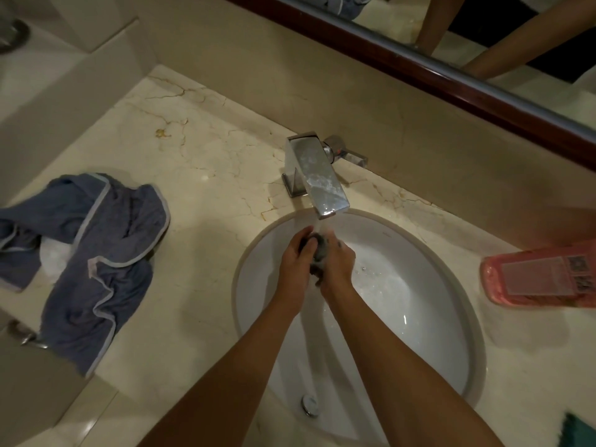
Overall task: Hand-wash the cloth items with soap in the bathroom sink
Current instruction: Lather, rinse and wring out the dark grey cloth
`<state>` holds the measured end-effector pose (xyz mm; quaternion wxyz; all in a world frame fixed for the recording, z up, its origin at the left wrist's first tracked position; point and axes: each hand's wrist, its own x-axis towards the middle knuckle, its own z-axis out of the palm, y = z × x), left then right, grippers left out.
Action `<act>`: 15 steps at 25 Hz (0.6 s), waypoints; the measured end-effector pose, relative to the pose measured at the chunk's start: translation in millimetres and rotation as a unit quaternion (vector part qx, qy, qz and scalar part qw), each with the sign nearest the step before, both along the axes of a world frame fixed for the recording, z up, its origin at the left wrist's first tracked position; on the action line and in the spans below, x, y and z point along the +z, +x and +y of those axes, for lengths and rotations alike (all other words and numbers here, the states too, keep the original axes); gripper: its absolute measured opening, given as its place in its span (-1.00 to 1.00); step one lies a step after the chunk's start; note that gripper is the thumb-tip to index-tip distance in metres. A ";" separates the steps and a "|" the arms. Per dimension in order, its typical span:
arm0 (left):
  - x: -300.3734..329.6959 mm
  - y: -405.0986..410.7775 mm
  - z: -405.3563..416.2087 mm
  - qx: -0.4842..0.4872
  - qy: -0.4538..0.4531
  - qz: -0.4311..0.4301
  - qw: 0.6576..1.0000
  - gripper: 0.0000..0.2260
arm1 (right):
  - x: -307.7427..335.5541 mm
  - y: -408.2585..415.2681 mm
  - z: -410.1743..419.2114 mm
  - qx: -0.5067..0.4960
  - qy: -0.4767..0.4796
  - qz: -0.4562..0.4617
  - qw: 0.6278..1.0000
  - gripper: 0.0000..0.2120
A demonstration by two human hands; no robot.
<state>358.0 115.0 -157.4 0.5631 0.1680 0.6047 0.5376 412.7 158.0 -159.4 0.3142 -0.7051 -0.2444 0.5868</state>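
Observation:
Over the white oval sink [419, 304], my left hand [295, 262] and my right hand [335, 264] both grip a small dark grey wet cloth [319, 253], bunched between them. Water runs from the square chrome tap [317, 175] straight onto the cloth and my fingers. A larger blue cloth with pale edging [103, 253] lies crumpled on the marble counter to the left of the sink. A pink soap bottle [545, 275] lies on its side on the counter at the right.
The beige marble counter [209, 150] surrounds the sink. A mirror with a dark wooden frame [451, 79] runs along the back wall. The sink's overflow hole [310, 404] shows near the front rim. A teal item [580, 430] pokes in at the bottom right corner.

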 end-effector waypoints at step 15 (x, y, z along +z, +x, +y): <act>-9.1 7.4 21.9 0.033 -0.083 0.083 0.993 -0.75 | 3.8 35.0 -17.5 0.076 0.040 0.157 0.984 -0.72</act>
